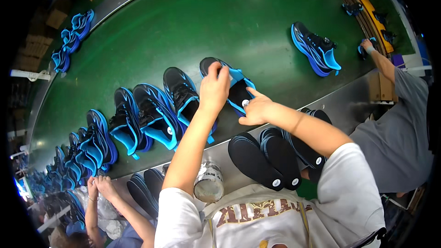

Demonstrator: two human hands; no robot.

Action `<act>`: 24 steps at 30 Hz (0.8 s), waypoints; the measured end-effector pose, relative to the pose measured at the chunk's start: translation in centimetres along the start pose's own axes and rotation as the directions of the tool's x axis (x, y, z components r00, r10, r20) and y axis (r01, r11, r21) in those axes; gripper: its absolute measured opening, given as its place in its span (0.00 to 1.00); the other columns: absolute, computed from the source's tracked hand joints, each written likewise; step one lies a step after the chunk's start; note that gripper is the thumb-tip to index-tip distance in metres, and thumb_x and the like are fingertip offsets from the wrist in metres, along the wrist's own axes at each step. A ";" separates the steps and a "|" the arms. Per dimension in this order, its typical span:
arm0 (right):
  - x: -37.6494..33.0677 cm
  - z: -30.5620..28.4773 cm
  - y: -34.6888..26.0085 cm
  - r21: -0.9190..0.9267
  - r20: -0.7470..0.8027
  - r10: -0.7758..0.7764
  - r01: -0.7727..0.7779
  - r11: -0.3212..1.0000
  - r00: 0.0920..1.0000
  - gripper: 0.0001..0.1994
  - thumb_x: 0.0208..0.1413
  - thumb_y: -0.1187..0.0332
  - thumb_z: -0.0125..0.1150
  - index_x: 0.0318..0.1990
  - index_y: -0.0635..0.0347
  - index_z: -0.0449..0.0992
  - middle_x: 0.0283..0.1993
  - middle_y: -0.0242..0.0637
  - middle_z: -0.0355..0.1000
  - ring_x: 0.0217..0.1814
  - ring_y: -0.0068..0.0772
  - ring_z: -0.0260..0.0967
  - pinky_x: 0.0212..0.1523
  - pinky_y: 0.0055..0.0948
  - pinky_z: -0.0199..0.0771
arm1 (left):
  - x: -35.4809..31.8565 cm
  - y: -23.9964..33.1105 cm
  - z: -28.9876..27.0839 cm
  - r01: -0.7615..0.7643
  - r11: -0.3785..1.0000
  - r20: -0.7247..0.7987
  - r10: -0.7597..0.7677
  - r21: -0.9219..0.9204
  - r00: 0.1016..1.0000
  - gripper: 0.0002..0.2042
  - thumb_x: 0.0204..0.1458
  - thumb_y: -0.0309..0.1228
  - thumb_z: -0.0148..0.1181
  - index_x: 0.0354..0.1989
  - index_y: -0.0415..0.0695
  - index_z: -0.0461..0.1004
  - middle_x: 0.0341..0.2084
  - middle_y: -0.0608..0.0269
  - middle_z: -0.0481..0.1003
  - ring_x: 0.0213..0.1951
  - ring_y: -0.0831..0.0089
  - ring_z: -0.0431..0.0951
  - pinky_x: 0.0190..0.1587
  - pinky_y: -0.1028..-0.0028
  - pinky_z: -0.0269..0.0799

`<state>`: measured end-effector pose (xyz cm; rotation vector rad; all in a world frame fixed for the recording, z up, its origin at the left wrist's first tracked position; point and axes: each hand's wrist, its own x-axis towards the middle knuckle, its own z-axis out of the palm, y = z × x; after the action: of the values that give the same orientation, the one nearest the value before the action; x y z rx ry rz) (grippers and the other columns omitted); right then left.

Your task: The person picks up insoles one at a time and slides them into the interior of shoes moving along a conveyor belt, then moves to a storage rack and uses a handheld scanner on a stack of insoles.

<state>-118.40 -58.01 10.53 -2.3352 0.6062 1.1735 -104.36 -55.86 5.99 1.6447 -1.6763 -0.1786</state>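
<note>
A black and blue sneaker (239,93) lies on the green belt in front of me, its opening toward me. My left hand (215,87) closes its fingers on the upper near the tongue. At the heel, my right hand (258,108) grips the collar, with index finger and thumb spread to either side. A dark insole with a round white label (245,103) shows inside the shoe; the rest of it is hidden. Immediately left stands another sneaker (180,93). Black insoles (257,160) with white round labels lie on the metal ledge below my right forearm.
More matching sneakers (154,110) line the belt to the left, and one sneaker (314,50) stands farther right. A dirty can (209,183) is by my left forearm. Co-workers sit on both sides: a pair of hands (101,188) at left, a grey-sleeved person (395,128) at right.
</note>
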 end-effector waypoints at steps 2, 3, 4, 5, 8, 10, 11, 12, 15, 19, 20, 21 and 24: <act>0.8 2.4 0.7 0.035 -0.242 0.007 0.002 0.999 0.970 0.22 0.50 0.55 0.37 0.32 0.63 0.75 0.37 0.49 0.71 0.51 0.34 0.63 0.65 0.40 0.30 | 0.4 0.0 0.4 -0.110 0.992 0.068 0.106 0.054 0.992 0.13 0.41 0.25 0.58 0.35 0.39 0.65 0.38 0.52 0.64 0.26 0.53 0.73 0.26 0.64 0.70; 0.8 3.9 1.1 0.058 -0.359 0.021 0.000 0.998 0.933 0.22 0.49 0.55 0.38 0.31 0.63 0.75 0.36 0.50 0.71 0.51 0.35 0.62 0.65 0.40 0.31 | 0.5 0.1 0.7 -0.172 0.982 0.108 0.163 0.073 0.981 0.13 0.39 0.24 0.58 0.34 0.39 0.65 0.38 0.53 0.64 0.26 0.54 0.73 0.25 0.64 0.70; 0.3 5.2 1.2 0.008 -0.723 -0.067 0.105 0.994 0.688 0.14 0.46 0.60 0.48 0.29 0.62 0.74 0.38 0.50 0.68 0.50 0.41 0.62 0.62 0.41 0.43 | 0.7 0.5 0.0 -0.154 0.987 0.180 0.143 0.049 0.973 0.14 0.37 0.24 0.60 0.33 0.39 0.64 0.38 0.51 0.64 0.27 0.53 0.73 0.27 0.64 0.70; -0.5 6.4 1.3 0.057 -0.823 -0.013 0.106 0.993 0.568 0.12 0.45 0.62 0.51 0.29 0.62 0.74 0.39 0.49 0.67 0.49 0.43 0.62 0.60 0.41 0.47 | 0.8 0.6 -0.5 -0.159 0.985 0.215 0.142 0.063 0.966 0.15 0.37 0.25 0.61 0.32 0.38 0.63 0.38 0.51 0.64 0.28 0.53 0.72 0.28 0.64 0.70; -3.2 8.5 -0.2 0.213 -0.938 0.146 0.190 0.958 0.315 0.08 0.42 0.68 0.59 0.30 0.61 0.73 0.43 0.47 0.63 0.46 0.48 0.61 0.52 0.43 0.58 | -0.2 0.7 -1.5 -0.139 0.983 0.291 0.100 0.119 0.952 0.16 0.35 0.25 0.63 0.31 0.38 0.61 0.37 0.48 0.64 0.29 0.52 0.72 0.30 0.63 0.69; -4.1 10.8 -1.3 0.404 -0.871 0.300 0.221 0.888 0.388 0.09 0.44 0.68 0.60 0.33 0.60 0.74 0.45 0.48 0.61 0.45 0.50 0.61 0.46 0.43 0.62 | -1.5 1.8 -1.6 -0.185 0.976 0.257 0.150 0.116 0.955 0.15 0.36 0.24 0.62 0.31 0.38 0.62 0.37 0.49 0.65 0.28 0.53 0.71 0.29 0.64 0.69; -4.3 11.7 -1.8 0.471 -0.837 0.341 0.244 0.848 0.429 0.10 0.45 0.67 0.59 0.36 0.61 0.74 0.47 0.50 0.61 0.45 0.52 0.62 0.46 0.44 0.63 | -2.2 2.4 -1.8 -0.208 0.971 0.240 0.176 0.115 0.955 0.14 0.36 0.23 0.61 0.31 0.38 0.62 0.37 0.49 0.65 0.27 0.54 0.71 0.28 0.64 0.68; -4.4 12.7 -2.0 0.475 -0.831 0.340 0.241 0.847 0.441 0.10 0.45 0.67 0.59 0.36 0.61 0.74 0.48 0.52 0.61 0.45 0.52 0.62 0.47 0.44 0.63 | -2.8 3.2 -2.2 -0.239 0.966 0.231 0.211 0.099 0.950 0.13 0.37 0.22 0.61 0.31 0.37 0.63 0.36 0.49 0.65 0.26 0.55 0.71 0.27 0.65 0.68; -4.2 13.4 -2.4 0.467 -0.848 0.340 0.271 0.842 0.407 0.10 0.46 0.66 0.59 0.36 0.60 0.74 0.47 0.53 0.64 0.43 0.51 0.65 0.46 0.42 0.65 | -3.8 3.5 -3.2 -0.303 0.935 0.190 0.268 0.186 0.945 0.10 0.37 0.23 0.55 0.29 0.38 0.65 0.37 0.47 0.67 0.21 0.60 0.70 0.25 0.67 0.67; -2.3 10.9 -2.5 0.390 -0.918 0.342 0.295 0.872 0.202 0.11 0.46 0.66 0.58 0.37 0.59 0.74 0.44 0.51 0.66 0.37 0.49 0.67 0.41 0.39 0.67 | -0.8 0.3 -3.0 -0.327 0.871 0.242 0.250 0.367 0.938 0.08 0.42 0.27 0.55 0.29 0.41 0.63 0.37 0.49 0.67 0.21 0.63 0.70 0.23 0.67 0.66; -2.2 10.1 -2.6 0.455 -0.883 0.371 0.330 0.827 0.287 0.10 0.47 0.65 0.57 0.37 0.59 0.74 0.43 0.51 0.66 0.36 0.50 0.67 0.40 0.38 0.67 | -0.2 -0.1 -3.2 -0.344 0.830 0.298 0.226 0.440 0.927 0.13 0.42 0.30 0.57 0.33 0.39 0.64 0.40 0.49 0.67 0.25 0.61 0.72 0.25 0.67 0.67; -2.3 9.0 -2.2 0.513 -0.846 0.389 0.356 0.781 0.364 0.10 0.47 0.65 0.57 0.37 0.59 0.74 0.43 0.50 0.67 0.35 0.50 0.67 0.39 0.38 0.68 | 0.6 -0.5 -3.3 -0.387 0.767 0.334 0.237 0.512 0.912 0.12 0.44 0.32 0.55 0.34 0.40 0.63 0.42 0.51 0.67 0.24 0.64 0.73 0.25 0.69 0.68; -2.8 9.0 2.2 0.407 -0.904 0.348 0.250 0.878 0.249 0.16 0.47 0.63 0.56 0.44 0.58 0.70 0.50 0.50 0.62 0.45 0.53 0.62 0.47 0.43 0.62 | 1.3 -1.3 -2.2 -0.481 0.545 0.439 0.215 0.687 0.872 0.12 0.47 0.36 0.53 0.34 0.41 0.64 0.45 0.50 0.67 0.20 0.72 0.73 0.24 0.74 0.69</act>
<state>-126.75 -54.07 7.59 -2.2973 1.2003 -0.6740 -101.90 -56.34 7.27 1.8664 -2.5298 0.6482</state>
